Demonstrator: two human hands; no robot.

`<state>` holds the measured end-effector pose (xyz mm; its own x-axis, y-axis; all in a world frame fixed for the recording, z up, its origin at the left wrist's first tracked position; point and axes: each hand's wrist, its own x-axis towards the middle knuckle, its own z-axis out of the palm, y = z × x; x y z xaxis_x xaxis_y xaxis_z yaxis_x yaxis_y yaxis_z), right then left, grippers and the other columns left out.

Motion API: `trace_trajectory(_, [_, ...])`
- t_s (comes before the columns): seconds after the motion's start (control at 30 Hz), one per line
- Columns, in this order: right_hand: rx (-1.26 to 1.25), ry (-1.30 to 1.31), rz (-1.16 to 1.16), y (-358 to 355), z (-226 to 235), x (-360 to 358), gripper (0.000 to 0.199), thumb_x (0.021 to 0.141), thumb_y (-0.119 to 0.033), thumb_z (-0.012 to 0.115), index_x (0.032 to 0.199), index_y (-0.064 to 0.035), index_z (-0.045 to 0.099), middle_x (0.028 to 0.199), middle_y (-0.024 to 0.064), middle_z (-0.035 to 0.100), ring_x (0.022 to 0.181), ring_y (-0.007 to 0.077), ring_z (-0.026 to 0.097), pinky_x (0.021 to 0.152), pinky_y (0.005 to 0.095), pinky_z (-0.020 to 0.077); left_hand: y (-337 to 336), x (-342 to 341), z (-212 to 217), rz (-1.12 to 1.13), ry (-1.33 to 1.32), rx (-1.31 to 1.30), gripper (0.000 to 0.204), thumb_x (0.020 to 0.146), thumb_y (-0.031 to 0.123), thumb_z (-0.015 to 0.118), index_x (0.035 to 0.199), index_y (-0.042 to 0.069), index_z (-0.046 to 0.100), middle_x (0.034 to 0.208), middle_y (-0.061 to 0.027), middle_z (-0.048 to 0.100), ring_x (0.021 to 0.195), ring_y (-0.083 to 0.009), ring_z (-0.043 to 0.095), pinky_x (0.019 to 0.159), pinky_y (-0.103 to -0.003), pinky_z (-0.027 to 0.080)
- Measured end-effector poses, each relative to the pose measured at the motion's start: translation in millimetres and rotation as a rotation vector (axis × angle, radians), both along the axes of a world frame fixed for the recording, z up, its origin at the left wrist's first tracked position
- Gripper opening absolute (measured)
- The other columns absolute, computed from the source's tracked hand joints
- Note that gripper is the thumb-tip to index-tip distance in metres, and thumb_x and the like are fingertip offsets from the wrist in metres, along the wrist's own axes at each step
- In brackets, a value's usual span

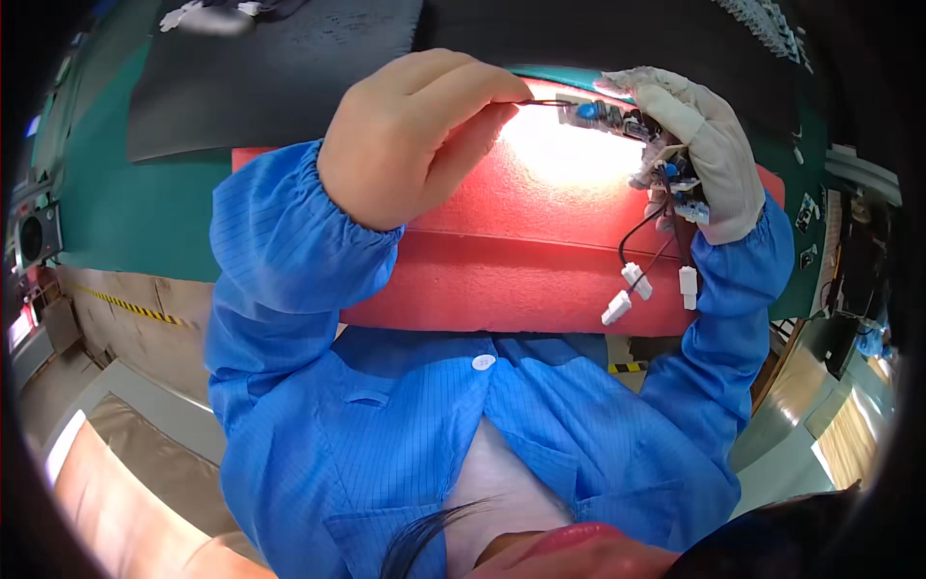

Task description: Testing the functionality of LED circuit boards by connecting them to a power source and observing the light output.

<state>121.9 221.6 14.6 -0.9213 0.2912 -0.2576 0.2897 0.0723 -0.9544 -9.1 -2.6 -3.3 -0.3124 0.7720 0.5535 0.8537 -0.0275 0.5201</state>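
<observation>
The small boards (pixel 617 120) were at the far side of the red block (pixel 463 280), between the two hands but closer to the right one. The bunch's top strip ran long from left to right, and its right end dipped a little to the near side. A thin dark wire (pixel 546 102) went from its left end straight to the left hand (pixel 415 140).

The left hand was bare. It came in from the left, bent at the wrist, with its thumb and finger pinching the wire. The right hand (pixel 714 154) wore a white glove and curled around the boards from the right, its fingers pointing far and left. I cannot tell how hard it squeezed.

White plugs (pixel 637 280) hung on wires on the near side of the right hand. A black mat (pixel 280 87) lay far left.
</observation>
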Motion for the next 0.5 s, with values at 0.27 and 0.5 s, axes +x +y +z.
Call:
trace_trajectory(0.27, [-0.016, 0.024, 0.074, 12, -4, -1, 0.041, 0.092, -0.033, 0.054, 0.114, 0.0011, 0.057, 0.100, 0.0146, 0.062, 0.068, 0.0168, 0.067, 0.061, 0.0232, 0.0556, 3, -3, -2, -0.033, 0.008, -0.010, 0.019, 0.077, 0.002, 0.066, 0.096, 0.006, 0.064, 0.083, -0.0111, 0.063, 0.074, -0.0281, 0.062, 0.065, -0.034, 0.051])
trace_trajectory(0.5, [-0.015, -0.040, -0.100, 0, -1, -2, 0.051, 0.087, -0.046, 0.055, 0.109, 0.0003, 0.058, 0.061, 0.0088, 0.061, 0.037, 0.0060, 0.052, 0.036, 0.0153, 0.0436, 3, -3, -2, -0.036, 0.015, -0.006, 0.023, 0.072, 0.000, 0.068, 0.095, 0.005, 0.065, 0.081, -0.0105, 0.063, 0.075, -0.0274, 0.062, 0.064, -0.034, 0.051])
